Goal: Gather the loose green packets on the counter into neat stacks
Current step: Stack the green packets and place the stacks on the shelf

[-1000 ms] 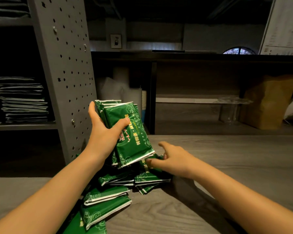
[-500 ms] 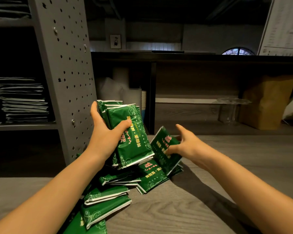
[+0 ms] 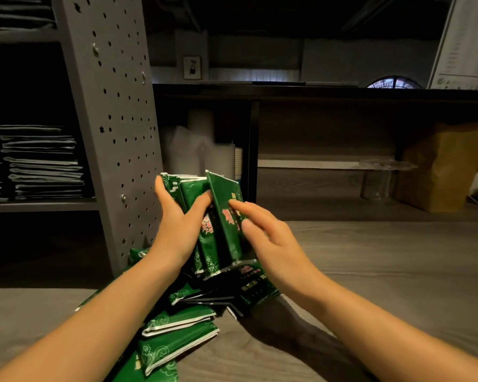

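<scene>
Above the surface [image 3: 370,271], the left hand [image 3: 177,230] grips an upright bundle of green packets [image 3: 189,188], thumb curled across its front. The right hand [image 3: 273,244] pinches a single packet [image 3: 226,230] against that bundle; its far fingers seem hidden behind. Loose packets [image 3: 177,332] lie heaped by the surface's left edge, beside the perforated upright [image 3: 116,133].

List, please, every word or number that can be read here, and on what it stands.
Front packet in the right hand: pink and yellow characters, too blurred to read.
Bundle in the left hand: pink characters, blurred too.
Loose packets on the counter: yellow characters, blurred.
White sheet, top right: lines too small to read.
</scene>
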